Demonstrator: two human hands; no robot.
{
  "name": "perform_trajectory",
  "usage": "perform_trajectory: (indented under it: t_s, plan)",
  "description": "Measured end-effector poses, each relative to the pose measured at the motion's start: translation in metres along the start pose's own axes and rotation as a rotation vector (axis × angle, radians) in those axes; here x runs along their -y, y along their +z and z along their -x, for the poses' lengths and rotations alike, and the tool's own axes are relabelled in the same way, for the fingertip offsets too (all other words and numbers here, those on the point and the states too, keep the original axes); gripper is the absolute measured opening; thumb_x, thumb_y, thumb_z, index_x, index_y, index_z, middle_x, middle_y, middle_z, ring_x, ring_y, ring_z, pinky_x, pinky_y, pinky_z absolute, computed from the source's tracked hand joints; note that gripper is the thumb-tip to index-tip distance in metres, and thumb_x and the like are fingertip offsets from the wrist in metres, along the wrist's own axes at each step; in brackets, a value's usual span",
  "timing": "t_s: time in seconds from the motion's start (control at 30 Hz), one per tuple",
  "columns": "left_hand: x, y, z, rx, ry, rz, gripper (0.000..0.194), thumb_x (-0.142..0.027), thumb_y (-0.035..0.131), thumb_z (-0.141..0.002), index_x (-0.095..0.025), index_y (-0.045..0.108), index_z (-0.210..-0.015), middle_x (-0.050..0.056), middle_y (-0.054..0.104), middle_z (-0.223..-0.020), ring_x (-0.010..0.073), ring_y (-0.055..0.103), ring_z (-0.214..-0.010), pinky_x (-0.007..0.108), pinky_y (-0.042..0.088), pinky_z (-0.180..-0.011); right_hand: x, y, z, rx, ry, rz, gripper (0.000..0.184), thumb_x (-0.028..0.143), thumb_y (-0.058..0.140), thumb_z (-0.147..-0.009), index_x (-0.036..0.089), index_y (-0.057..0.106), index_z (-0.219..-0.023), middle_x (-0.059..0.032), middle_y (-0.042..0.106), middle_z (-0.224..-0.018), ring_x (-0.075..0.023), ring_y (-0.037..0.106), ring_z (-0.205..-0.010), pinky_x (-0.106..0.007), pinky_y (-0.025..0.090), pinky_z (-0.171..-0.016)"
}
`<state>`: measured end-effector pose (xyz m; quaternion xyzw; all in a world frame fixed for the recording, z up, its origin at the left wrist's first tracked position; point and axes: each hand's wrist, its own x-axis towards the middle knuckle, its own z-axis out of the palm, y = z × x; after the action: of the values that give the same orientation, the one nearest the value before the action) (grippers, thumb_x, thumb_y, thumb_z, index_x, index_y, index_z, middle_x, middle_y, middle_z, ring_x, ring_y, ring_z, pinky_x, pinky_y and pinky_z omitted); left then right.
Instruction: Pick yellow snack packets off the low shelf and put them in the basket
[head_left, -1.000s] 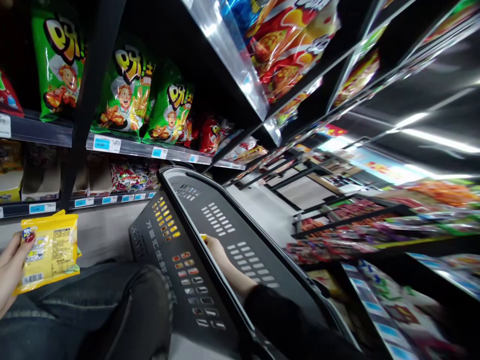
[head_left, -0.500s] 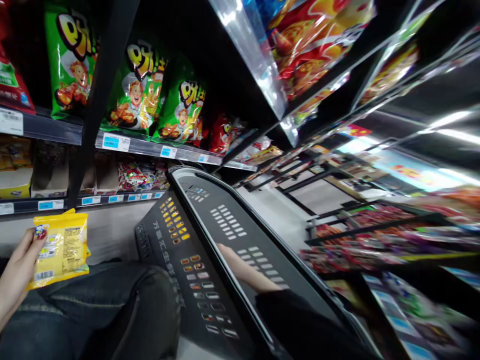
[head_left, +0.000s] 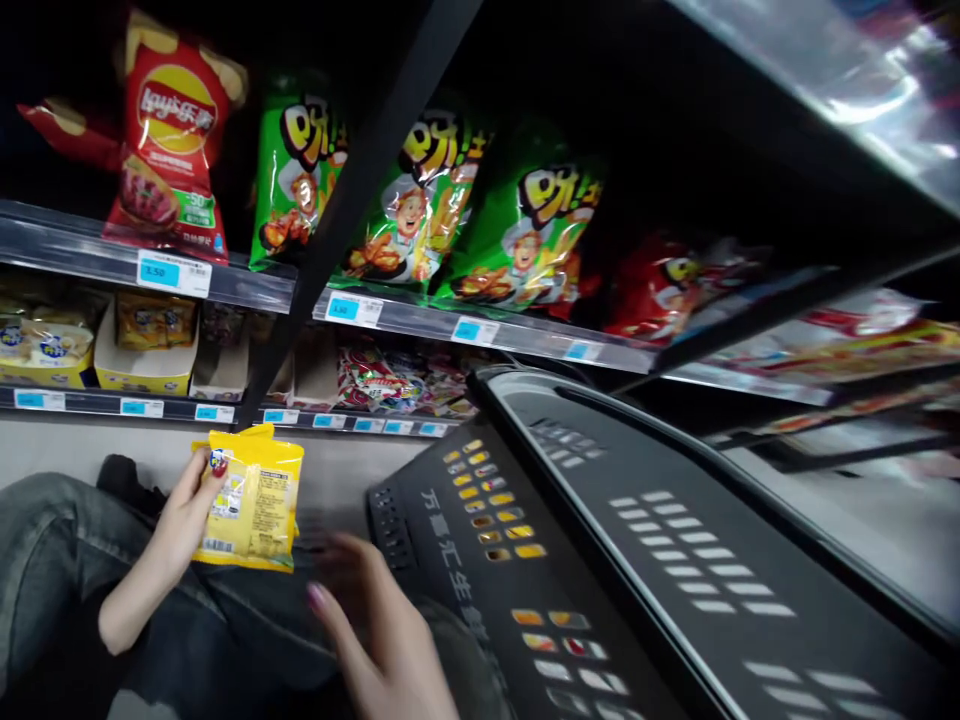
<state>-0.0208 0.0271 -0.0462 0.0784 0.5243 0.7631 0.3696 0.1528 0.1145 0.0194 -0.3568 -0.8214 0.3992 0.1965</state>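
Note:
My left hand grips a small yellow snack packet by its left edge and holds it upright above my knee in blue jeans. My right hand is out of the dark shopping basket and hovers low in the middle, fingers stretched out and slightly blurred, with nothing in it. It sits just right of and below the packet, not touching it. The basket stands to the right of my hands, and yellow packets show through its side slots.
Black store shelves rise in front. On them stand a red chip bag, several green snack bags and red bags. The lower shelf holds yellow boxes and assorted sweets. Blue price tags line the shelf edges.
My right hand came out of the basket and moved left toward the packet. The view swung left toward the shelves. My left hand kept hold of the yellow packet.

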Motion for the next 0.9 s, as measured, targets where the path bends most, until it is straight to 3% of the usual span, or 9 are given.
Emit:
perform_trajectory:
  t_s: [0.1, 0.2, 0.3, 0.43, 0.53, 0.6, 0.67, 0.77, 0.9]
  plan:
    - [-0.003, -0.003, -0.001, -0.042, 0.086, -0.028, 0.040, -0.043, 0.061, -0.075, -0.019, 0.052, -0.105, 0.007, 0.064, -0.108, 0.0245, 0.060, -0.097, 0.029, 0.049, -0.077, 0.000, 0.047, -0.046, 0.166, 0.028, -0.084, 0.017, 0.030, 0.062, -0.072, 0.018, 0.054, -0.080, -0.0015, 0.062, -0.070, -0.0161, 0.057, -0.062, -0.025, 0.045, -0.056]
    - [-0.007, -0.006, -0.004, -0.090, 0.152, -0.037, 0.039, -0.045, 0.058, -0.076, -0.018, 0.050, -0.104, 0.008, 0.062, -0.108, 0.0256, 0.059, -0.099, 0.030, 0.049, -0.078, 0.004, 0.068, -0.070, 0.159, 0.040, -0.169, 0.022, 0.035, 0.064, -0.069, 0.019, 0.050, -0.072, 0.0031, 0.053, -0.057, -0.0125, 0.047, -0.050, -0.023, 0.036, -0.047]
    - [-0.009, -0.010, -0.008, -0.104, 0.174, -0.083, 0.039, -0.047, 0.052, -0.079, -0.019, 0.049, -0.105, 0.009, 0.062, -0.106, 0.0260, 0.058, -0.098, 0.033, 0.048, -0.079, 0.007, 0.075, -0.066, 0.021, -0.049, -0.158, 0.017, 0.034, 0.060, -0.075, 0.018, 0.055, -0.074, 0.0029, 0.053, -0.060, -0.0105, 0.044, -0.048, -0.021, 0.034, -0.045]
    - [-0.007, -0.015, -0.010, -0.233, 0.353, -0.418, 0.031, -0.043, 0.051, -0.080, -0.021, 0.052, -0.101, 0.008, 0.058, -0.107, 0.0255, 0.052, -0.105, 0.039, 0.038, -0.092, 0.017, 0.073, -0.046, -0.290, -0.399, 0.023, 0.019, 0.025, 0.054, -0.083, 0.019, 0.051, -0.065, 0.0033, 0.046, -0.055, -0.0094, 0.041, -0.045, -0.021, 0.031, -0.043]
    - [-0.002, -0.015, -0.006, -0.183, 0.427, -0.531, 0.028, -0.043, 0.045, -0.084, -0.022, 0.056, -0.099, 0.008, 0.057, -0.107, 0.0248, 0.050, -0.108, 0.040, 0.031, -0.097, 0.030, 0.076, -0.037, -0.529, -0.621, 0.409, 0.019, 0.016, 0.049, -0.085, 0.019, 0.052, -0.067, 0.0005, 0.049, -0.055, -0.0124, 0.043, -0.047, -0.025, 0.031, -0.046]
    - [0.004, -0.012, -0.001, -0.122, 0.399, -0.433, 0.033, -0.046, 0.043, -0.084, -0.022, 0.057, -0.102, 0.008, 0.057, -0.111, 0.0249, 0.048, -0.112, 0.040, 0.030, -0.099, 0.037, 0.087, -0.035, -0.572, -0.684, 0.669, 0.021, 0.014, 0.045, -0.087, 0.018, 0.056, -0.069, -0.0022, 0.051, -0.055, -0.0162, 0.046, -0.050, -0.029, 0.032, -0.050]
    - [0.010, -0.008, 0.002, -0.109, 0.323, -0.260, 0.040, -0.050, 0.050, -0.078, -0.022, 0.057, -0.107, 0.008, 0.055, -0.118, 0.0257, 0.045, -0.117, 0.038, 0.030, -0.101, 0.040, 0.102, -0.033, -0.568, -0.669, 0.778, 0.022, 0.012, 0.043, -0.087, 0.017, 0.058, -0.071, -0.0043, 0.054, -0.055, -0.0185, 0.048, -0.052, -0.032, 0.034, -0.052]
    - [0.011, -0.002, 0.005, -0.043, 0.132, 0.055, 0.050, -0.053, 0.059, -0.071, -0.019, 0.058, -0.108, 0.010, 0.060, -0.113, 0.0282, 0.050, -0.112, 0.039, 0.037, -0.096, 0.036, 0.121, -0.029, -0.485, -0.644, 0.721, 0.020, 0.011, 0.043, -0.085, 0.014, 0.061, -0.080, -0.0079, 0.060, -0.064, -0.0205, 0.054, -0.057, -0.034, 0.041, -0.057]
    - [-0.004, -0.001, 0.000, -0.042, 0.005, 0.203, 0.037, -0.043, 0.068, -0.067, -0.016, 0.061, -0.092, 0.006, 0.069, -0.087, 0.0246, 0.063, -0.087, 0.034, 0.049, -0.079, 0.025, 0.110, -0.025, -0.161, -0.717, 0.355, 0.027, 0.009, 0.039, -0.084, 0.015, 0.060, -0.100, -0.0082, 0.066, -0.084, -0.0194, 0.061, -0.073, -0.030, 0.048, -0.065]
